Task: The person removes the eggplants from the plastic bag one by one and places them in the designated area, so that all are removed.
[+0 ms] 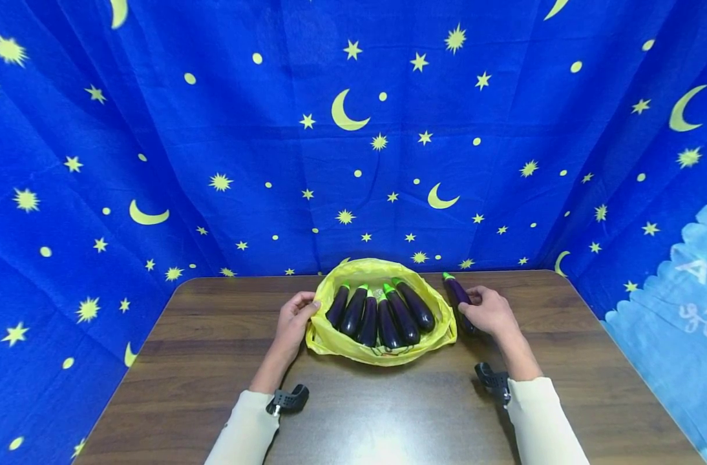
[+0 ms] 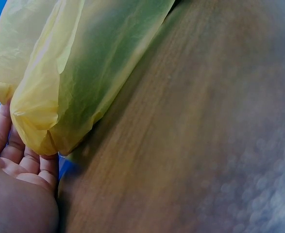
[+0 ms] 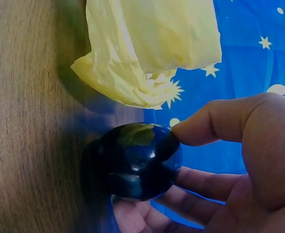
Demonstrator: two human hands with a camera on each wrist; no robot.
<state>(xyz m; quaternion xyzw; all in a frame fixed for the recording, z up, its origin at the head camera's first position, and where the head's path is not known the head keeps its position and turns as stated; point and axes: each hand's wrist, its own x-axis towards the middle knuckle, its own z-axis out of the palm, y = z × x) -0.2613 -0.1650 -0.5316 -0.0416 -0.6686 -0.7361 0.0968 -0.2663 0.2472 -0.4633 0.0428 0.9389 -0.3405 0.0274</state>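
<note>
A yellow plastic bag [image 1: 330,339] lies wide open on the table, with several dark purple eggplants [image 1: 390,323] side by side in it, green stem ends toward the back. My left hand [image 1: 294,320] pinches the bag's left rim between thumb and fingers; the left wrist view shows the bag's side [image 2: 91,73] above that palm. To the right of the bag, my right hand [image 1: 490,311] grips a single eggplant [image 1: 459,296] with its stem end pointing away. In the right wrist view thumb and fingers hold this eggplant's rounded end [image 3: 140,162] near the tabletop, apart from the bag.
The brown wooden table [image 1: 214,361] ends at a blue cloth [image 1: 272,161] with yellow moons and stars, hung behind and at both sides. A light blue cloth [image 1: 679,323] with white lettering hangs at the right. Black wrist mounts [image 1: 292,398] sit on both forearms.
</note>
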